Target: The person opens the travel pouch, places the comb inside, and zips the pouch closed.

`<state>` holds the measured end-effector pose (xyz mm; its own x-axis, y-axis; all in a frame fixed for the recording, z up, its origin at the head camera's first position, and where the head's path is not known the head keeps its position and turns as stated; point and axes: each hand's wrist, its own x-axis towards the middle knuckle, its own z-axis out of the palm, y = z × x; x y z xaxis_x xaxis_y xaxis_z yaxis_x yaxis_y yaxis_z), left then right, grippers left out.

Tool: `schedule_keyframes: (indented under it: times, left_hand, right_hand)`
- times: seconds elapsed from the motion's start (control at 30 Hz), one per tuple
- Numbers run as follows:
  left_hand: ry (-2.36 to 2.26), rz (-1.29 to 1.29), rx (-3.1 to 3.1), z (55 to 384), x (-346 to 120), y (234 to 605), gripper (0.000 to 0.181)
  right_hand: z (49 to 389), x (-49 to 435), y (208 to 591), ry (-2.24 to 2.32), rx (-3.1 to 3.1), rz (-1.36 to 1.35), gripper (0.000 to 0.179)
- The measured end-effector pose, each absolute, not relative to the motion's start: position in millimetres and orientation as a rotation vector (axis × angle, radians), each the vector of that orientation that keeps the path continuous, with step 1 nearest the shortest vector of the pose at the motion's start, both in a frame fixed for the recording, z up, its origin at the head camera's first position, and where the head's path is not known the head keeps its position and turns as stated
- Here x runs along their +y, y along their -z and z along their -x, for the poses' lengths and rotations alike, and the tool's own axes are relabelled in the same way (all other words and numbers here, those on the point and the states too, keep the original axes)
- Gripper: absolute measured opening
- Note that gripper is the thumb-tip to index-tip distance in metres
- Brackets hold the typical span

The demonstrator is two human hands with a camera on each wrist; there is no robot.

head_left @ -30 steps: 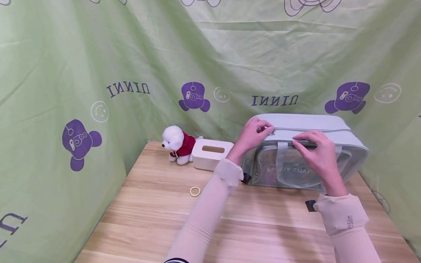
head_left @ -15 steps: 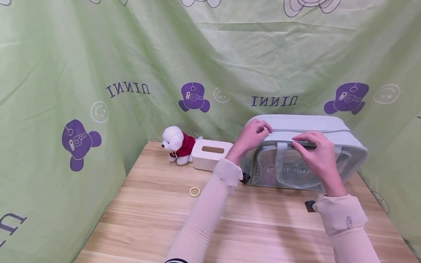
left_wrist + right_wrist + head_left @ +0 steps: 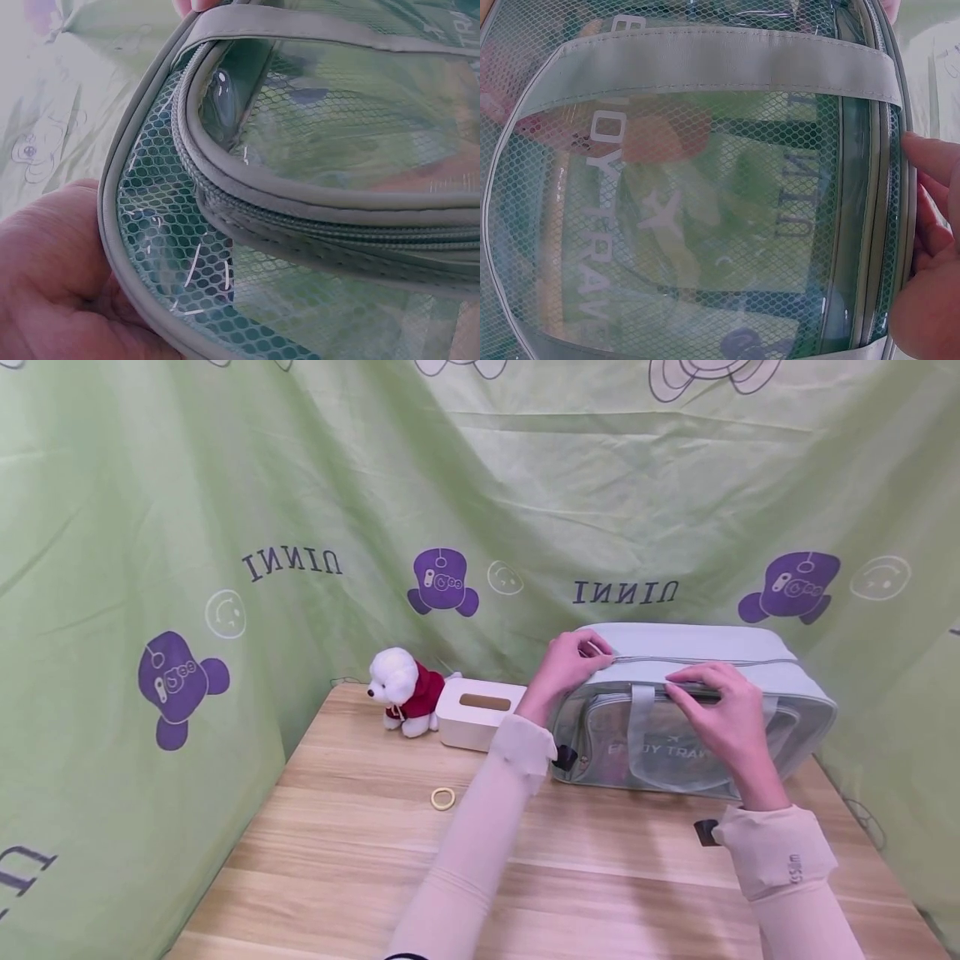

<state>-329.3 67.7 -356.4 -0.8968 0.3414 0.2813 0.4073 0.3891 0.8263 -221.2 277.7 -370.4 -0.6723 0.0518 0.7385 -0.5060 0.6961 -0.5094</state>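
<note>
A pale green see-through toiletry bag (image 3: 697,640) stands at the right of the table, with a zipper (image 3: 705,659) along its top and white lettering on the front. My left hand (image 3: 564,667) is at the zipper's left end, fingers curled in a pinch where the zipper pull is hidden beneath them. In the left wrist view its palm (image 3: 52,277) lies beside the bag's rounded mesh corner. With thumb and fingers, my right hand (image 3: 723,710) pinches the front top edge between the ends of the strap handle (image 3: 641,727). Pinkish contents show faintly through the front.
Left of the bag is a white tissue box (image 3: 472,714) with a slot in its lid. A white toy dog (image 3: 405,689) in a red hoodie sits beside it. A small yellow ring (image 3: 442,798) lies nearer on the wooden table (image 3: 337,860). A green curtain hangs behind.
My left hand has slid a little to the left along the top zipper, towards the bag's left end. The right hand keeps its hold on the front edge.
</note>
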Motion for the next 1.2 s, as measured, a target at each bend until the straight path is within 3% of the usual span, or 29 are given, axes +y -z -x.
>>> schedule_keyframes:
  times: [0.47,1.2]
  left_hand:
    - [1.361,0.839,-2.631,332.1,64.0,353.8,0.012]
    - [1.265,0.776,-2.634,334.8,58.8,359.3,0.012]
  right_hand:
    - [218.8,278.7,370.0,-0.923,-2.165,-0.312,0.014]
    - [222.4,278.3,370.7,-0.911,-2.153,-0.303,0.016]
